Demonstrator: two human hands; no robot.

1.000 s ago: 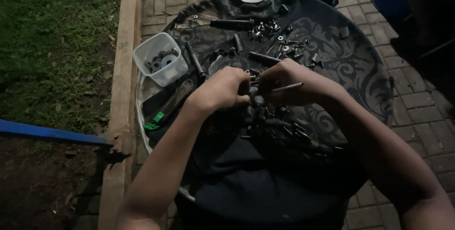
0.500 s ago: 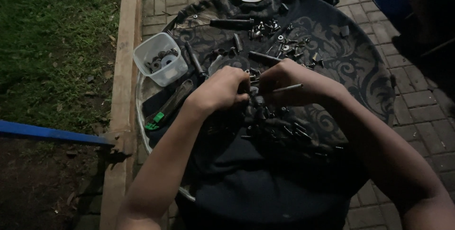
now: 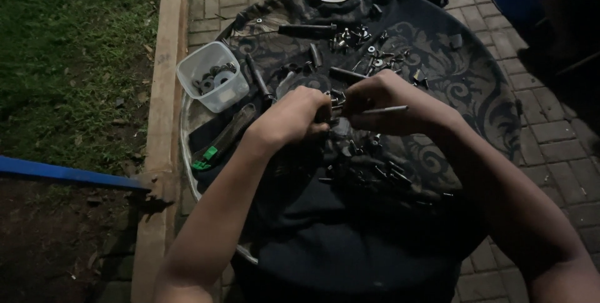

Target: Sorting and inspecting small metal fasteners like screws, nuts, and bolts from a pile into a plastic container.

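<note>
small dark metal fitting (image 3: 334, 100) sits pinched between my left hand (image 3: 294, 115) and right hand (image 3: 375, 100), fingers clamped on it over the cloth-covered round tabletop (image 3: 475, 90); the right also grips a thin silver rod (image 3: 384, 110). i judge steady, small twists work best.

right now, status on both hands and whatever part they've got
Left hand and right hand pinched together on small metal part. Thin rod in right. Loose bolts scattered around; nothing blocking.
</note>
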